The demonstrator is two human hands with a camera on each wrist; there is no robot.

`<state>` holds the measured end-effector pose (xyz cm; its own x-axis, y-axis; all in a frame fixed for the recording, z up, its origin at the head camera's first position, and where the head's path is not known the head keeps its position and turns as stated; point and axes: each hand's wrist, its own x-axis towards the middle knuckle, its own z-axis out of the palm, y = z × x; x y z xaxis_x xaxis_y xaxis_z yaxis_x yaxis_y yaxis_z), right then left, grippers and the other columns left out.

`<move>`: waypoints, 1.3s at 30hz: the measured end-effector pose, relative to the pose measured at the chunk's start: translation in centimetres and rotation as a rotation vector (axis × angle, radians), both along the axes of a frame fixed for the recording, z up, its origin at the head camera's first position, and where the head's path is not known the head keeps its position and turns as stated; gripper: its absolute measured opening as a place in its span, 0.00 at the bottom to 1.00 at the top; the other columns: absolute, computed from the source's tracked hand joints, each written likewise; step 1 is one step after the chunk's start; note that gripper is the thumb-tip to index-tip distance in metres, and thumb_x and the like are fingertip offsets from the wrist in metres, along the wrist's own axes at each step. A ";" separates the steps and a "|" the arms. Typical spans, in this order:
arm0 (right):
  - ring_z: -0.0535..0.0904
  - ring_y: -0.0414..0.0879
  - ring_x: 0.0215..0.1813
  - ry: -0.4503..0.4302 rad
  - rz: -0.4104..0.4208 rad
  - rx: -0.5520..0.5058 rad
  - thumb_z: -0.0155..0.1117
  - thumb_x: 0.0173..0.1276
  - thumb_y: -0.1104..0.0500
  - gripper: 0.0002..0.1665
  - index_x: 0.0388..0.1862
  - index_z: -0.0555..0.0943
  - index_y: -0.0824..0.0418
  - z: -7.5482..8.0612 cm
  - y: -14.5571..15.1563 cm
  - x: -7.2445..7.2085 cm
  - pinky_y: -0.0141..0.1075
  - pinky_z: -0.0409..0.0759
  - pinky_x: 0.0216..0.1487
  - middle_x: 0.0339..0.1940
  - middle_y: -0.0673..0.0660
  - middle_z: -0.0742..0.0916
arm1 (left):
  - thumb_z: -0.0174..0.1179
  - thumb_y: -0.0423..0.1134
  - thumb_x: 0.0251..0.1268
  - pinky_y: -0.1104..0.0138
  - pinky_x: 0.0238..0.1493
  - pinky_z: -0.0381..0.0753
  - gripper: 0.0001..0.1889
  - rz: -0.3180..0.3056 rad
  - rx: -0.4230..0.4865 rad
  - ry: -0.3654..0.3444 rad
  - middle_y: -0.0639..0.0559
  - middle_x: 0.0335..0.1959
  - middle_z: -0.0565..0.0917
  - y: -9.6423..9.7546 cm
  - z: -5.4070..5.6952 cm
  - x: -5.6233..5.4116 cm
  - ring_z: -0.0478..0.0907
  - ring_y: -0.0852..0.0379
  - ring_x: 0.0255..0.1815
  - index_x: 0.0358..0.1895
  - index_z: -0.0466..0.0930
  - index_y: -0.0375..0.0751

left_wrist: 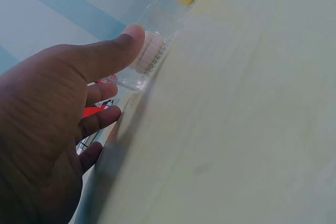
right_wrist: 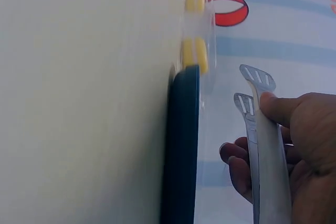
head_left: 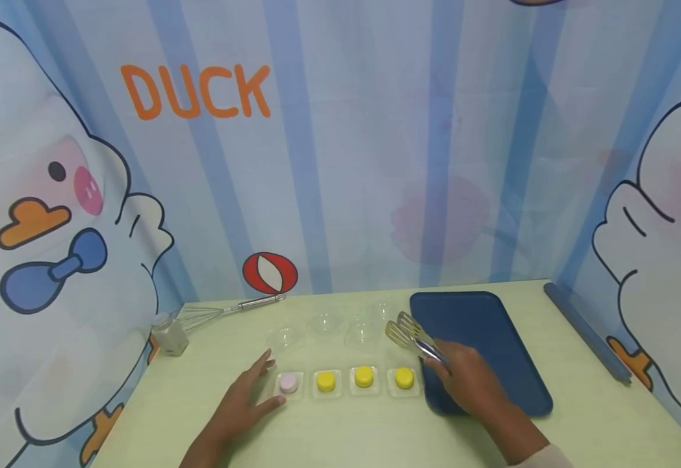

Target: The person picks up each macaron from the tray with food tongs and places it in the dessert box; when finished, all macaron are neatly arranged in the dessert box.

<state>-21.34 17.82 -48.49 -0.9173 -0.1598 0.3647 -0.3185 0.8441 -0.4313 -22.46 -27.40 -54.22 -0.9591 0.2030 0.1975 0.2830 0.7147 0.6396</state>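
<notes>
My right hand (head_left: 470, 380) grips metal serving tongs (head_left: 415, 335) over the left edge of the blue tray (head_left: 487, 351). The two slotted ends (right_wrist: 257, 78) of the tongs stand apart with nothing between them. My left hand (head_left: 241, 403) has its fingers spread around the left side of a clear square base (head_left: 301, 392) bearing a pink macaron (head_left: 288, 383). In the left wrist view the thumb overlaps this base. To its right, three more clear bases in a row carry yellow macarons, the rightmost macaron (head_left: 404, 377) being beside the blue tray.
Several clear domed lids, one lid (head_left: 286, 336) at the left, stand behind the macarons. A whisk (head_left: 229, 309) and a small grey block-like object (head_left: 170, 336) lie at the back left. Along the right table edge runs a dark grey roll (head_left: 586, 331). A printed curtain (head_left: 352, 149) hangs behind.
</notes>
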 end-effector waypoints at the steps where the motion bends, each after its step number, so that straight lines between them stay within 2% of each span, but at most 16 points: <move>1: 0.91 0.63 0.56 0.000 -0.013 0.005 0.73 0.77 0.54 0.26 0.66 0.85 0.69 -0.1 0.5 0.0 0.56 0.89 0.49 0.56 0.67 0.92 | 0.77 0.53 0.67 0.32 0.80 0.68 0.52 -0.001 -0.001 0.000 0.43 0.75 0.82 0.0 0.0 0.0 0.74 0.33 0.79 0.88 0.59 0.42; 8: 0.90 0.68 0.56 0.023 -0.106 0.051 0.75 0.76 0.53 0.28 0.66 0.85 0.71 -0.4 3.7 0.3 0.62 0.89 0.50 0.57 0.70 0.92 | 0.77 0.54 0.67 0.32 0.82 0.65 0.53 0.003 0.002 -0.032 0.43 0.77 0.81 0.1 -0.3 -0.2 0.72 0.33 0.81 0.89 0.56 0.45; 12: 0.89 0.71 0.57 0.018 -0.149 0.073 0.75 0.75 0.52 0.28 0.65 0.85 0.70 -0.7 5.8 0.6 0.64 0.88 0.51 0.58 0.71 0.91 | 0.77 0.53 0.67 0.33 0.81 0.66 0.53 -0.003 -0.001 -0.020 0.43 0.76 0.81 0.2 -0.1 -0.2 0.73 0.33 0.80 0.89 0.57 0.43; 16: 0.89 0.74 0.55 0.019 -0.201 0.084 0.75 0.75 0.52 0.28 0.64 0.85 0.70 -1.1 7.9 0.9 0.64 0.88 0.45 0.57 0.74 0.90 | 0.77 0.53 0.67 0.32 0.81 0.66 0.52 -0.003 0.002 -0.025 0.43 0.77 0.81 0.3 0.0 -0.1 0.73 0.33 0.80 0.88 0.58 0.43; 22: 0.88 0.76 0.54 -0.028 -0.296 0.064 0.70 0.79 0.50 0.29 0.66 0.83 0.72 -1.2 9.8 1.0 0.64 0.86 0.36 0.58 0.77 0.89 | 0.77 0.54 0.67 0.32 0.83 0.63 0.53 -0.008 0.006 -0.045 0.43 0.78 0.79 0.3 -0.3 -0.3 0.71 0.34 0.82 0.89 0.56 0.45; 32: 0.88 0.74 0.46 -0.035 -0.378 0.038 0.67 0.80 0.52 0.27 0.62 0.81 0.74 -1.9 11.8 0.8 0.62 0.82 0.31 0.46 0.75 0.89 | 0.77 0.55 0.66 0.32 0.83 0.64 0.53 -0.003 0.004 -0.033 0.42 0.77 0.80 0.0 -0.5 -0.4 0.70 0.33 0.83 0.89 0.57 0.45; 36: 0.87 0.71 0.40 -0.006 -0.404 0.033 0.69 0.79 0.54 0.24 0.59 0.82 0.74 -2.4 12.7 0.7 0.60 0.80 0.29 0.40 0.72 0.88 | 0.77 0.55 0.66 0.32 0.83 0.64 0.53 0.001 0.003 -0.026 0.43 0.77 0.80 -0.2 -0.6 -0.5 0.70 0.33 0.83 0.89 0.58 0.46; 39: 0.86 0.71 0.41 0.018 -0.435 0.026 0.70 0.78 0.55 0.24 0.58 0.82 0.75 -2.8 13.4 0.6 0.62 0.81 0.31 0.38 0.72 0.88 | 0.77 0.56 0.66 0.32 0.83 0.64 0.53 0.003 -0.002 -0.032 0.43 0.78 0.80 -0.3 -0.7 -0.4 0.70 0.33 0.83 0.89 0.58 0.46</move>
